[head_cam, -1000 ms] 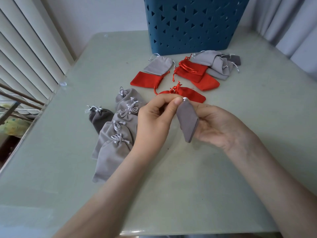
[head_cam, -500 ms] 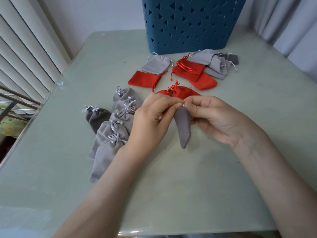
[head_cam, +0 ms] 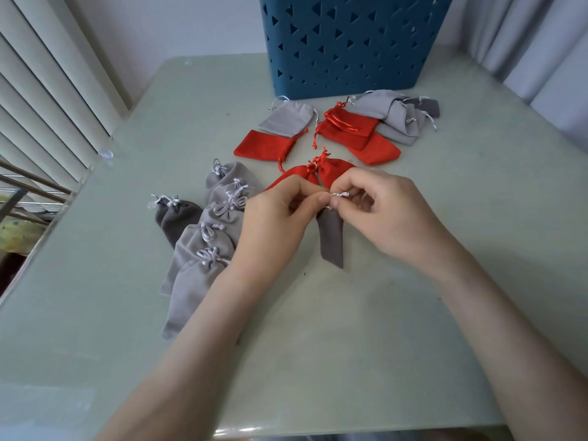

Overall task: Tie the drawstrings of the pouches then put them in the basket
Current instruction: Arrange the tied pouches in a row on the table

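A dark grey pouch hangs between my hands over the table's middle. My left hand pinches its neck. My right hand pinches its pale drawstring at the top. Several tied grey pouches lie in a row to the left, with tied dark grey pouches beside them. Two tied red pouches lie just beyond my fingers. Farther back lie loose red pouches and grey pouches. The blue perforated basket stands at the table's far edge.
The pale green table has its front edge near my forearms. White blinds line the left side and a grey curtain hangs at the far right. A metal rack sits beyond the table's left edge.
The pouch has swung from tilted to hanging straight down. My right hand came over from behind the pouch to pinch the drawstring at its top, close to my left fingers.
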Demonstrator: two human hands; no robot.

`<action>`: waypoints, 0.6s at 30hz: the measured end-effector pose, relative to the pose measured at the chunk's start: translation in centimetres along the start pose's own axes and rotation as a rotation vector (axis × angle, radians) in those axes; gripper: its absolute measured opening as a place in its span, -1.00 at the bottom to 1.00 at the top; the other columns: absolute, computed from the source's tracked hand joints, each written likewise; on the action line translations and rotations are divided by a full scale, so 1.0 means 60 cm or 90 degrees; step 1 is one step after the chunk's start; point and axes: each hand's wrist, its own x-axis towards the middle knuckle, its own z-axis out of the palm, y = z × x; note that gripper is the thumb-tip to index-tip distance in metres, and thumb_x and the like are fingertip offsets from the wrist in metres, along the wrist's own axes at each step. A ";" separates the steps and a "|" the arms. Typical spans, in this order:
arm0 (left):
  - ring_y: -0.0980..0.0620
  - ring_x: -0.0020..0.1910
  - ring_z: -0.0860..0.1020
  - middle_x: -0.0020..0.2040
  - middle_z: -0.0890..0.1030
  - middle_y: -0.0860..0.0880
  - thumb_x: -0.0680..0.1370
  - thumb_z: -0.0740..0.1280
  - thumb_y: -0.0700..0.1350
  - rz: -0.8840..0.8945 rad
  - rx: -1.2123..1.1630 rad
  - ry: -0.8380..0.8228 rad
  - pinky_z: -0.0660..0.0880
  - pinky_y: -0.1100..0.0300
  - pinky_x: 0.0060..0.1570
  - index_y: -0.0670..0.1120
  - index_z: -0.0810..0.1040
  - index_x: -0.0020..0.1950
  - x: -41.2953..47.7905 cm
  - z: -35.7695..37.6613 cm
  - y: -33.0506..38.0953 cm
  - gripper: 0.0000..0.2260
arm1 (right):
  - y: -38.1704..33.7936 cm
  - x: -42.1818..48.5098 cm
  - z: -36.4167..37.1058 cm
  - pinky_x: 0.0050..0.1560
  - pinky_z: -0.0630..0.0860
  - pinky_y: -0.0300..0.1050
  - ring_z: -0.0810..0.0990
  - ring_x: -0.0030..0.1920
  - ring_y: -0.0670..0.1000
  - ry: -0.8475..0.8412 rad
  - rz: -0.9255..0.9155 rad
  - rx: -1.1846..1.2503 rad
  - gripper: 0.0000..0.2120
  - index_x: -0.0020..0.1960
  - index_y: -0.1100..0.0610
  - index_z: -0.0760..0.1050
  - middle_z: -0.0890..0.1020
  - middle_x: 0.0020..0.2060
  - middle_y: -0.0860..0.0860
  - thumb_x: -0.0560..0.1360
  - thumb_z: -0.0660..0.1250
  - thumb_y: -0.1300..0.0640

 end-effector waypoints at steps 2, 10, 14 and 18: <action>0.24 -0.26 0.54 -0.25 0.63 0.09 0.52 0.38 -0.19 -0.029 -0.003 -0.025 0.47 0.34 -0.14 -0.06 0.62 -0.18 0.003 -0.003 0.000 -0.91 | 0.004 0.001 0.005 -0.21 0.32 -0.47 0.45 -0.25 -0.27 0.021 -0.026 -0.040 -0.98 -0.14 0.19 0.57 0.46 -0.35 -0.14 0.44 0.39 0.26; 0.31 -0.35 0.47 -0.33 0.57 0.17 0.51 0.38 -0.20 -0.033 0.033 -0.045 0.34 0.49 -0.25 -0.07 0.61 -0.17 0.006 -0.001 0.000 -0.92 | 0.004 0.000 0.009 -0.17 0.42 -0.20 0.53 -0.24 -0.06 0.018 0.064 0.016 -0.95 -0.15 0.13 0.59 0.62 -0.32 0.01 0.48 0.37 0.21; 0.31 -0.34 0.48 -0.31 0.57 0.16 0.51 0.37 -0.22 -0.020 0.058 -0.022 0.34 0.51 -0.25 -0.12 0.59 -0.15 0.003 0.005 0.002 -0.95 | 0.000 0.002 0.011 -0.20 0.50 -0.26 0.56 -0.33 -0.08 -0.003 0.138 0.138 -0.84 -0.24 0.05 0.52 0.66 -0.28 0.11 0.50 0.34 0.23; 0.20 -0.27 0.51 -0.28 0.59 0.10 0.50 0.35 -0.25 0.004 0.087 0.012 0.38 0.46 -0.24 -0.09 0.55 -0.15 0.003 0.008 -0.001 -0.93 | -0.001 0.005 0.012 -0.17 0.53 -0.21 0.57 -0.28 -0.07 -0.021 0.194 0.276 -0.83 -0.19 0.11 0.55 0.65 -0.28 0.09 0.54 0.28 0.28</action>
